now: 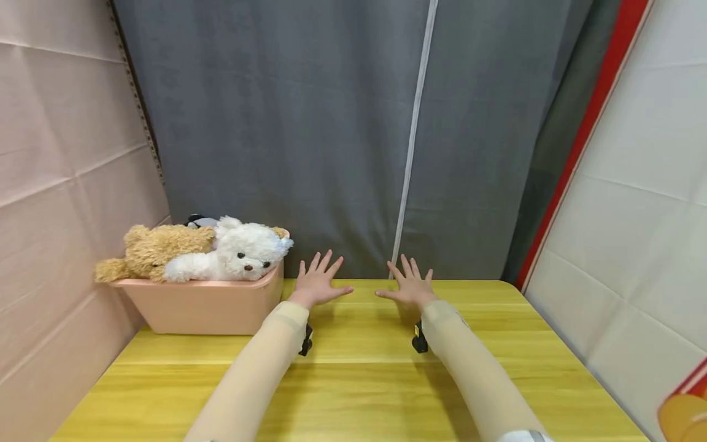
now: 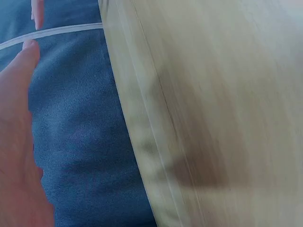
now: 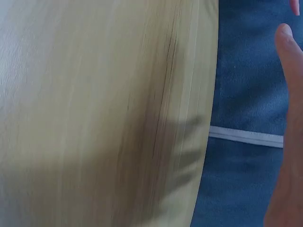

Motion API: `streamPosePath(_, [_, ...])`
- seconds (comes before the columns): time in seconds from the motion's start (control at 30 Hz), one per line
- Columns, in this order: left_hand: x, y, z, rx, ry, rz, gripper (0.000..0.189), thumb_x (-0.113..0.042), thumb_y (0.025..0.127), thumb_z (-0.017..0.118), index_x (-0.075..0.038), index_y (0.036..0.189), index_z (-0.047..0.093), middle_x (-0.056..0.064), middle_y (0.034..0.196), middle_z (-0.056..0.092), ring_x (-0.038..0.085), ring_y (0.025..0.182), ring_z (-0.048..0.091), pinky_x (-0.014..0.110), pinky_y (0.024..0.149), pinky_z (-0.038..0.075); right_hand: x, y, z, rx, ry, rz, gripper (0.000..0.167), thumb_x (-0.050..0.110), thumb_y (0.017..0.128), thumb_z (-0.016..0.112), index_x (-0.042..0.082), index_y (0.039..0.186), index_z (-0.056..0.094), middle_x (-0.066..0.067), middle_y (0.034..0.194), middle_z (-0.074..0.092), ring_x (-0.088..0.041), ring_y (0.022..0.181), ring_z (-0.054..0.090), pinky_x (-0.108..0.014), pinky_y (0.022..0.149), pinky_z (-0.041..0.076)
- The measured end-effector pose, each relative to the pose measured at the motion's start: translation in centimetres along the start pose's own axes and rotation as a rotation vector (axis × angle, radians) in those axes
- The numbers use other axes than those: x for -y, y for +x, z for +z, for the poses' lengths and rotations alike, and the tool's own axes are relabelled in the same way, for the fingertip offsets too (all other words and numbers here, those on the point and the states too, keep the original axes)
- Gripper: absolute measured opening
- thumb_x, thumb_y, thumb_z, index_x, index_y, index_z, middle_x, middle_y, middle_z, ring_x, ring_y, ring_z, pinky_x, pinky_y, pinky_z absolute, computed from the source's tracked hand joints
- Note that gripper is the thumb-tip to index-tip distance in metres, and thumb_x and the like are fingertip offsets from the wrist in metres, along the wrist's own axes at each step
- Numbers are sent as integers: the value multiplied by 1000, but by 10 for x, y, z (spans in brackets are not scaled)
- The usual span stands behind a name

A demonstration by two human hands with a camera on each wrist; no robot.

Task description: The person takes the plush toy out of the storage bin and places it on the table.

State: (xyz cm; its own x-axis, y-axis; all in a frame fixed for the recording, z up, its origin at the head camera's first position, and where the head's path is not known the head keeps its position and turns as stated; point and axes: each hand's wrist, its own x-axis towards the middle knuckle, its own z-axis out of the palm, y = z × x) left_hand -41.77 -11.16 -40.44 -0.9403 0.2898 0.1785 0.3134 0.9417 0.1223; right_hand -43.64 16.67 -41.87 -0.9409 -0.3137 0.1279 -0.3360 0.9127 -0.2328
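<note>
Both arms reach out over the wooden table [image 1: 359, 380] in the head view. My left hand [image 1: 317, 283], its fingers straight and spread, holds nothing and is just right of a pink bin [image 1: 204, 307]. My right hand [image 1: 411, 288] is likewise spread and bare, a short way to the right, thumb toward the left one. In the bin lie a white plush dog [image 1: 251, 248] and a brown plush toy [image 1: 166, 245], with part of a grey and black toy [image 1: 200, 221] behind them. Hand shadows fall on the tabletop in both wrist views.
A grey curtain [image 1: 309, 123] with a white strip [image 1: 411, 135] hangs behind the table's far edge. Pale cloth walls stand on the left [image 1: 55, 184] and right [image 1: 624, 245]. A red and yellow object [image 1: 685, 411] shows at the lower right corner.
</note>
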Motion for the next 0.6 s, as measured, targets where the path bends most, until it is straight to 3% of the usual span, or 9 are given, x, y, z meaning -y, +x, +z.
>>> streamPosePath(0.2, [-3, -7, -10, 4, 9, 10, 92, -81, 82, 39, -31, 155, 16, 2, 162, 2, 30, 147, -1, 62, 111, 2, 10, 0, -9, -40, -64, -73, 102, 82, 78, 45, 24, 156, 16, -14, 161, -5, -36, 146, -7, -73, 102, -7])
streamPosePath(0.4, [-8, -19, -26, -63, 85, 87, 85, -76, 86, 39, -32, 155, 16, 1, 162, 7, 28, 147, 3, 60, 112, 5, 20, -4, -36, -110, -100, -160, 101, 81, 78, 46, 23, 156, 17, -15, 161, -3, -36, 146, -5, -73, 102, -6])
streamPosePath(0.6, [-13, -52, -46, -139, 160, 194, 74, -66, 93, 41, -34, 155, 15, -1, 162, 5, 26, 148, 1, 60, 112, 7, 34, -5, -61, -161, -94, -224, 97, 74, 82, 51, 23, 156, 16, -13, 161, -5, -38, 146, -3, -74, 101, -5])
